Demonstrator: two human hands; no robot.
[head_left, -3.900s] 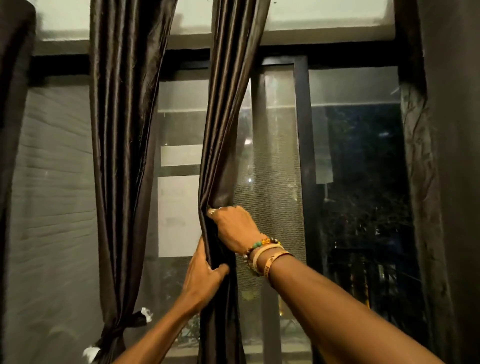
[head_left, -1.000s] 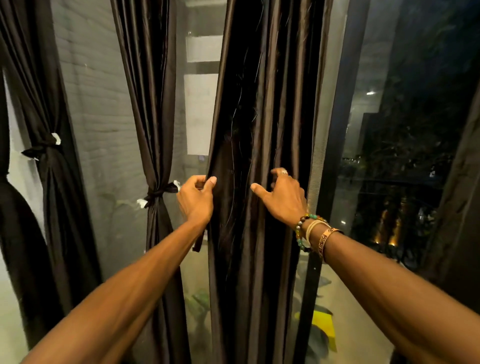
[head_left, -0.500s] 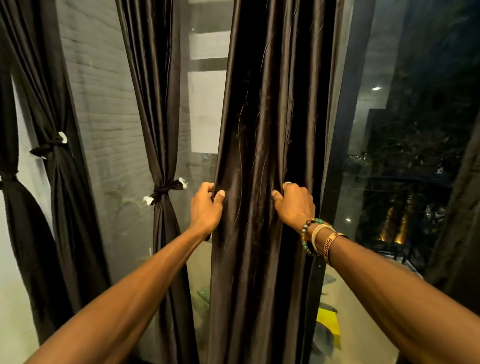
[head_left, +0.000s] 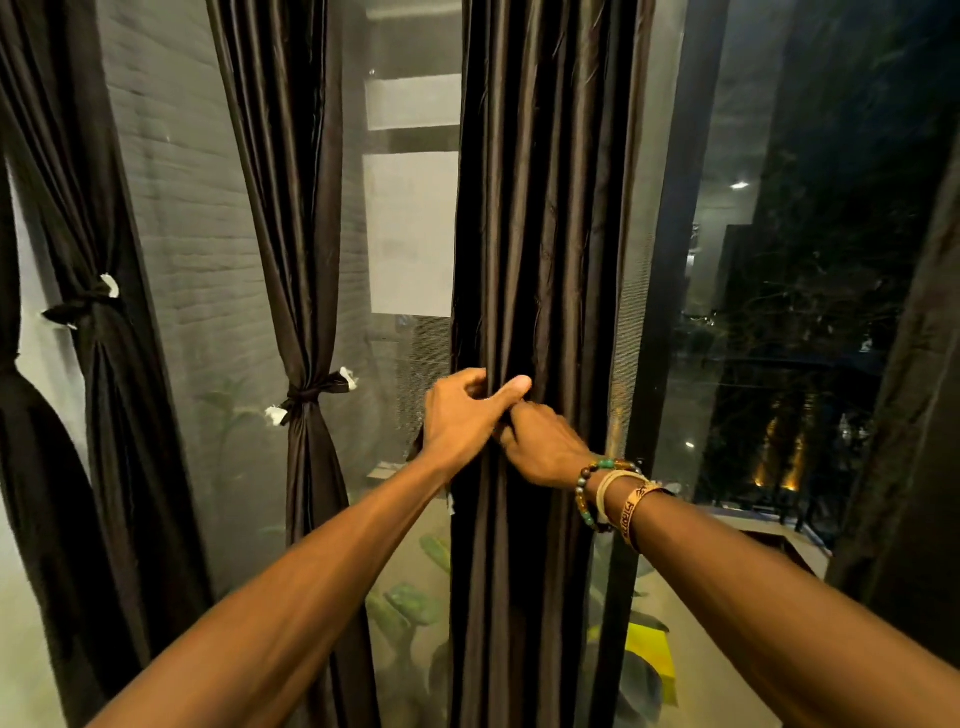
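Note:
A dark brown satin curtain panel (head_left: 540, 218) hangs loose in front of the window at the centre. My left hand (head_left: 462, 415) grips its gathered folds at mid height, thumb laid across the front. My right hand (head_left: 545, 447), with bracelets at the wrist, holds the same bunch just below and right of the left, the two hands touching. A small strip of dark fabric (head_left: 415, 447) shows by my left wrist; I cannot tell what it belongs to.
Left of it hang two more curtain panels, one (head_left: 306, 395) and the other (head_left: 88, 306), each knotted with a dark tie that has white ends. A black window frame post (head_left: 670, 291) stands right of the held panel. Another dark curtain (head_left: 904, 467) fills the right edge. Plants show beyond the mesh.
My hands were apart at the panel's two edges; they have come together at its middle, bunching the folds. Earlier the view was higher up the window.

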